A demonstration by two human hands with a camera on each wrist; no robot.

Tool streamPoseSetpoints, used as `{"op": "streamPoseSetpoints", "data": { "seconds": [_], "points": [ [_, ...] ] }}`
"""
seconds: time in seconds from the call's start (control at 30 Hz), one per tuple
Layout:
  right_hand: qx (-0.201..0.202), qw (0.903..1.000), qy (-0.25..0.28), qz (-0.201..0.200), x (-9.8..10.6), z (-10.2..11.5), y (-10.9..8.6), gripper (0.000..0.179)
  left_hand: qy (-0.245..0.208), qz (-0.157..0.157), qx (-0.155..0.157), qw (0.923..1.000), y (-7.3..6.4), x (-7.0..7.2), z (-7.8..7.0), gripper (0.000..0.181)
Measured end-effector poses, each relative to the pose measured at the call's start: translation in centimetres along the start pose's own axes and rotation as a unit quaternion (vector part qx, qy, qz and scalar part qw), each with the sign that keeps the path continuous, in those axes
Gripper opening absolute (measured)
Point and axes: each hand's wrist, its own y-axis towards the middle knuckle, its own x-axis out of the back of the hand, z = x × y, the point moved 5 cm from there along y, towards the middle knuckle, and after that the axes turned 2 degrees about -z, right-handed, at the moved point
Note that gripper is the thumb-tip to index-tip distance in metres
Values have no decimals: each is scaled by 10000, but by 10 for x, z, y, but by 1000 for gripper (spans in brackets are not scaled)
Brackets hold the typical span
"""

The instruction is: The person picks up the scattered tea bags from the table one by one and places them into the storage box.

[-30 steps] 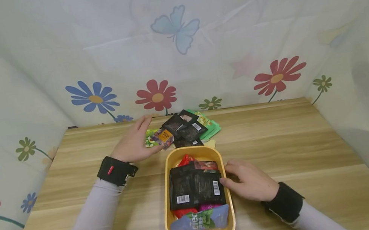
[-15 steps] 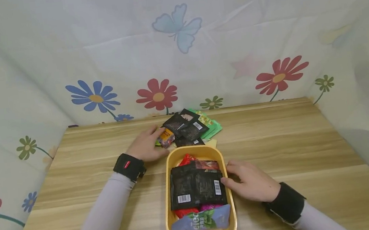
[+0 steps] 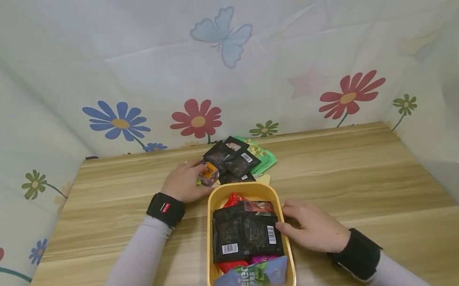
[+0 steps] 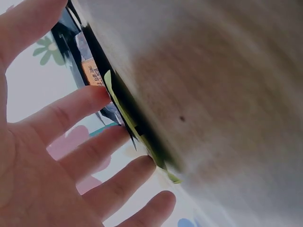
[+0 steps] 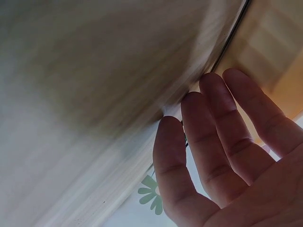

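Observation:
My left hand [image 3: 185, 182] reaches to the left end of a loose pile of packets on the table. Its fingers touch the edge of a small colourful packet with an orange label [image 3: 210, 171]. In the left wrist view the fingers are spread, and the fingertips [image 4: 102, 96] meet the packet's green edge [image 4: 125, 111]. Black packets [image 3: 240, 161] lie against it. My right hand [image 3: 314, 226] rests beside the yellow tray [image 3: 291, 268], loosely bent, fingertips at its right wall. In the right wrist view the fingers [image 5: 208, 142] hold nothing.
Inside the tray lie black packets [image 3: 261, 233], red packets [image 3: 233, 199] and a blue pouch with green leaves [image 3: 266, 274]. Green packets [image 3: 266, 160] sit at the pile's right side. A flower-printed cloth [image 3: 223, 87] stands behind the wooden table [image 3: 356, 171].
My left hand has moved right, towards the pile, and the colourful packet's left part is now covered by the hand. The right hand and the tray have stayed in place.

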Motion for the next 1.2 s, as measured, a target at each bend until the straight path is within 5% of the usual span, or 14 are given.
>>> {"op": "streamPoseSetpoints", "data": {
  "seconds": [0.5,0.8,1.2],
  "points": [
    [-42,10000,-79,30,-3,-1,-1,36,421,-570,55,9975,-1,-1,-1,67],
    [26,10000,-54,-50,-2,-1,0,33,-161,-441,-53,9989,0,1,-1,86],
    [-22,9998,-194,-42,-2,0,0,33,419,-454,-513,9968,-6,4,-6,68]
  ]
}}
